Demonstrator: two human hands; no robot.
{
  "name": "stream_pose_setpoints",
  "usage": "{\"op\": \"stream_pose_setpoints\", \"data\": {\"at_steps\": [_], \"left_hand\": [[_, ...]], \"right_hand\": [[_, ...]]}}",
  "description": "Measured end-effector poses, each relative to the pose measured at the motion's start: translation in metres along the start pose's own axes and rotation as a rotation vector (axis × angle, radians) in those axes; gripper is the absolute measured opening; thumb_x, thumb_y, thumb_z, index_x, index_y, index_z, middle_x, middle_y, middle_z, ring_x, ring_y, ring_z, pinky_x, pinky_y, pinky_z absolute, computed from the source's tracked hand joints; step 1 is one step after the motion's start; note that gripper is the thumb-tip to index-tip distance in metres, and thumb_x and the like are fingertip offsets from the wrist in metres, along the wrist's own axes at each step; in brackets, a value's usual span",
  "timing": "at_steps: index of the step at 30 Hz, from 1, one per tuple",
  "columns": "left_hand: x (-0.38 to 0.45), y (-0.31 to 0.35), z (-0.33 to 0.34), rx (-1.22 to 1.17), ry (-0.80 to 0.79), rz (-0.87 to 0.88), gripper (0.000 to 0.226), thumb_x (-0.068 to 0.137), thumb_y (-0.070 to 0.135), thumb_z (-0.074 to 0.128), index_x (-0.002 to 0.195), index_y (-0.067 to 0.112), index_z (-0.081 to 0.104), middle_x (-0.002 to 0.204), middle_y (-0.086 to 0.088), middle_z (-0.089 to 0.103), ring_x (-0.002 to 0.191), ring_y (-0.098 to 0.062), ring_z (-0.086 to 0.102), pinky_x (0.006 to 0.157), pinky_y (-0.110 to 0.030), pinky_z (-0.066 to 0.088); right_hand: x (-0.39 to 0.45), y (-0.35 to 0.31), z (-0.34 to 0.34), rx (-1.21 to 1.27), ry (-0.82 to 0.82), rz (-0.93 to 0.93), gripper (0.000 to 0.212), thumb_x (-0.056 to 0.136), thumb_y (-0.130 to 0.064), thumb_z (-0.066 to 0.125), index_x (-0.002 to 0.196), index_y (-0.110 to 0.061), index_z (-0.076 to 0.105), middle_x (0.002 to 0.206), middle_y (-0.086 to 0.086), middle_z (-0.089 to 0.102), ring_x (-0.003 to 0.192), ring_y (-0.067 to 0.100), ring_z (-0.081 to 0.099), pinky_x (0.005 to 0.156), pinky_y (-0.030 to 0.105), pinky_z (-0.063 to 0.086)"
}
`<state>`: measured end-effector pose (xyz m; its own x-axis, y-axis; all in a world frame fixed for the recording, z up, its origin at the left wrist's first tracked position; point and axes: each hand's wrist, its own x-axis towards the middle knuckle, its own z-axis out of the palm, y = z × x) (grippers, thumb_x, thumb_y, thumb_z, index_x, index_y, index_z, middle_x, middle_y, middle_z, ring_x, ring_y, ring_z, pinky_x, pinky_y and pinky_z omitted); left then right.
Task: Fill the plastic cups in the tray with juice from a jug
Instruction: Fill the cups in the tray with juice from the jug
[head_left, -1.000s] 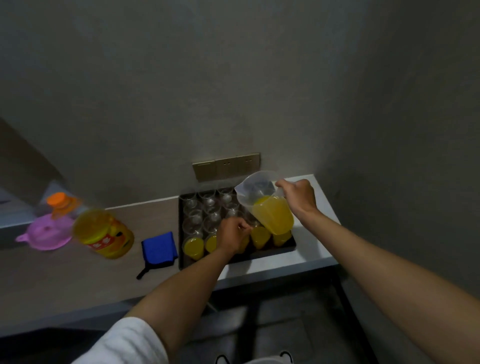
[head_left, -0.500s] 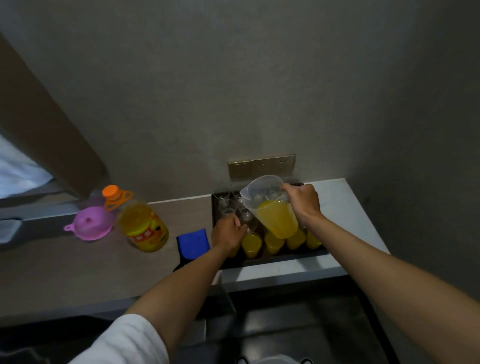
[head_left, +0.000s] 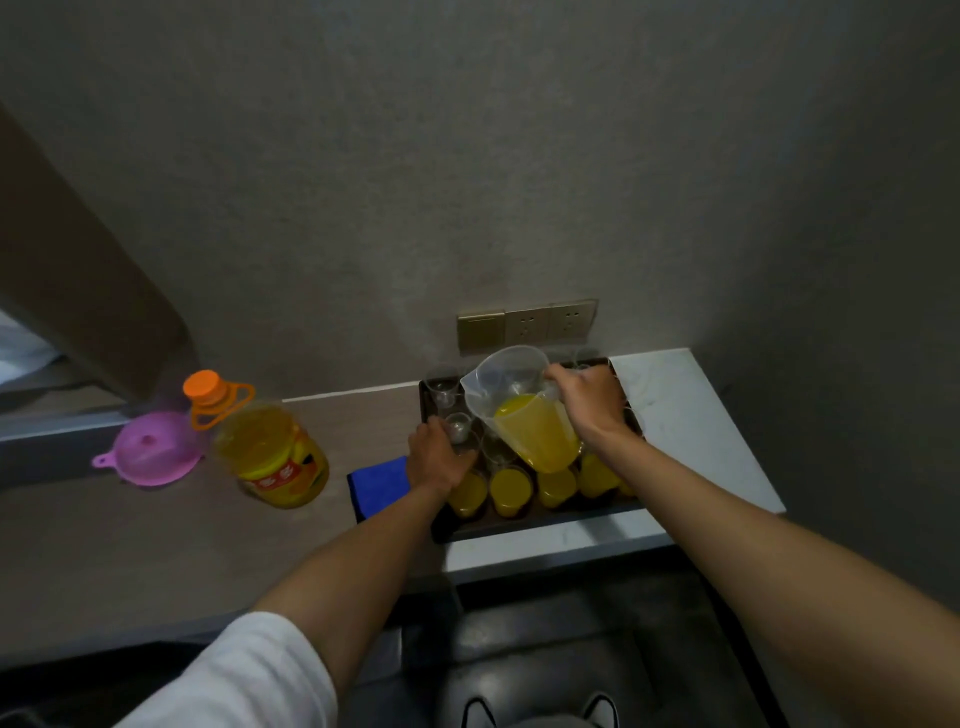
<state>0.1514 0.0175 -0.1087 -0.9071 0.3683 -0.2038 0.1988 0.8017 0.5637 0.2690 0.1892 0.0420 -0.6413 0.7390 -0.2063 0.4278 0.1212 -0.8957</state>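
Note:
A dark tray (head_left: 524, 527) on the counter holds several clear plastic cups. The front row of cups (head_left: 511, 491) is full of orange juice; the cups behind, such as the empty cup (head_left: 442, 391), are clear. My right hand (head_left: 589, 402) grips the handle of a clear jug (head_left: 524, 410) about half full of juice, held above the tray and tilted to the left. My left hand (head_left: 436, 457) is curled round a cup at the tray's left side, in the second row; that cup is mostly hidden by my fingers.
A large juice bottle (head_left: 272, 452) with an orange cap stands left of the tray, a pink funnel (head_left: 153, 454) beside it. A blue cloth (head_left: 379, 486) lies against the tray's left edge. Wall sockets (head_left: 527, 325) sit behind the tray. The counter's edge runs along the front.
My left hand has slid from the tray's middle to its left side. The jug stays tilted over the tray in my right hand. The camera view has shifted left.

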Motion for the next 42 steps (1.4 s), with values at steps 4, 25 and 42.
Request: {"op": "stream_pose_setpoints", "data": {"at_steps": [4, 25, 42], "left_hand": [[0.006, 0.001, 0.001, -0.056, -0.03, -0.029, 0.067, 0.066, 0.058, 0.08, 0.113, 0.023, 0.047, 0.116, -0.002, 0.054, 0.109, -0.025, 0.052, 0.085, -0.048, 0.054], [-0.001, 0.011, -0.01, -0.297, -0.008, -0.033, 0.072, 0.047, 0.062, 0.071, 0.106, 0.03, 0.045, 0.106, 0.002, 0.057, 0.098, -0.02, 0.058, 0.084, -0.043, 0.058], [-0.048, 0.026, -0.053, -0.375, 0.144, 0.162, 0.045, 0.07, 0.049, 0.076, 0.101, 0.04, 0.045, 0.108, 0.008, 0.052, 0.103, -0.014, 0.055, 0.087, -0.04, 0.058]], "right_hand": [[0.008, 0.001, 0.003, -0.007, -0.001, 0.014, 0.05, 0.092, -0.04, 0.066, 0.084, 0.009, 0.071, 0.081, 0.022, 0.071, 0.067, 0.022, 0.059, 0.07, 0.04, 0.05], [0.012, 0.0, -0.002, -0.057, 0.001, 0.006, 0.048, 0.091, -0.044, 0.066, 0.082, 0.003, 0.073, 0.08, 0.017, 0.072, 0.069, 0.021, 0.059, 0.07, 0.034, 0.044], [-0.021, -0.02, -0.023, -0.06, -0.059, -0.088, 0.051, 0.094, -0.042, 0.064, 0.088, 0.008, 0.072, 0.073, 0.017, 0.066, 0.069, 0.023, 0.056, 0.068, 0.036, 0.043]]}}
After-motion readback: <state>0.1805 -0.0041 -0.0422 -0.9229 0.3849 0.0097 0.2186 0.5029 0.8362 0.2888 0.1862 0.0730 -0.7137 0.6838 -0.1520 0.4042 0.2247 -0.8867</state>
